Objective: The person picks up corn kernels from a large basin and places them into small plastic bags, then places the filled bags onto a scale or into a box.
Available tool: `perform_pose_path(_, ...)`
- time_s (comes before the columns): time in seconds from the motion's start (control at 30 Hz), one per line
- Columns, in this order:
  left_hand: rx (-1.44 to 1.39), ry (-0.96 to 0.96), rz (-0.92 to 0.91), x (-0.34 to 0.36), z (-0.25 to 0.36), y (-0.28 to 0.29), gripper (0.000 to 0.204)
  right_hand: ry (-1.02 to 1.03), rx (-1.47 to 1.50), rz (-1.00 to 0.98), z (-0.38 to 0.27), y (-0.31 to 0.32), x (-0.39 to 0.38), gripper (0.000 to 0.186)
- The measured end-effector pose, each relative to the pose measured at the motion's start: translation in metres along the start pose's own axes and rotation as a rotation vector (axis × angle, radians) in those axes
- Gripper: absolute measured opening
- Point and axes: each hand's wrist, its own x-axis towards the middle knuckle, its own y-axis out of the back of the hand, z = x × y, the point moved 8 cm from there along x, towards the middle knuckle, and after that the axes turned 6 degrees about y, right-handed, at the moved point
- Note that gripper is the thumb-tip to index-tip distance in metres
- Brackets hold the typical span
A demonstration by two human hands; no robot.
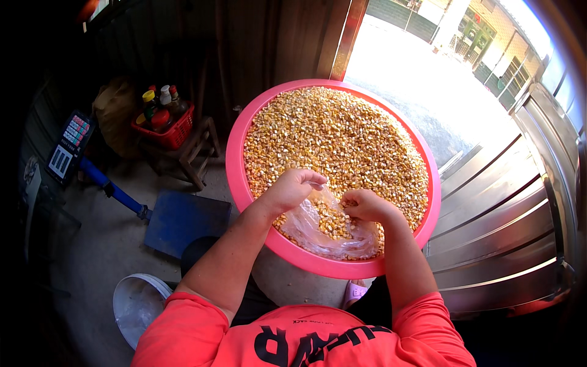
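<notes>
A wide pink basin (240, 177) is filled with loose yellow corn kernels (333, 131). Near its front edge lies a clear plastic bag (302, 226) with some kernels inside its mouth. My left hand (292, 191) pinches the bag's upper left rim between thumb and fingers. On the opposite side, my right hand (367, 205) has its fingers curled down by the bag's edge, over the kernels. Its fingertips are partly hidden, so what they grip, bag or kernels, is hard to make out.
To the left, a platform scale (186, 223) has a blue post and display. Behind it a red basket (175, 131) of bottles sits on a wooden stool (189, 156). A white bucket (137, 309) stands at lower left. Corrugated metal sheeting (495, 226) rises at right, beside a bright doorway.
</notes>
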Motion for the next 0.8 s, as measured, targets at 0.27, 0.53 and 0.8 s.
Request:
perform_pose_path(0.27,0.002,-0.02,0.011,0.001,-0.003,0.002,0.027,-0.034,0.626,0.096,-0.033,0.015,-0.015,0.014)
perform_pose_path(0.53,0.046,-0.049,0.023,0.0,0.001,0.002,0.029,0.093,0.689,-0.174,-0.053,-0.004,-0.015,0.016)
perform_pose_path(0.8,0.071,-0.031,-0.004,0.0,0.0,0.002,0.034,0.159,0.789,-0.242,-0.059,-0.006,-0.018,0.028)
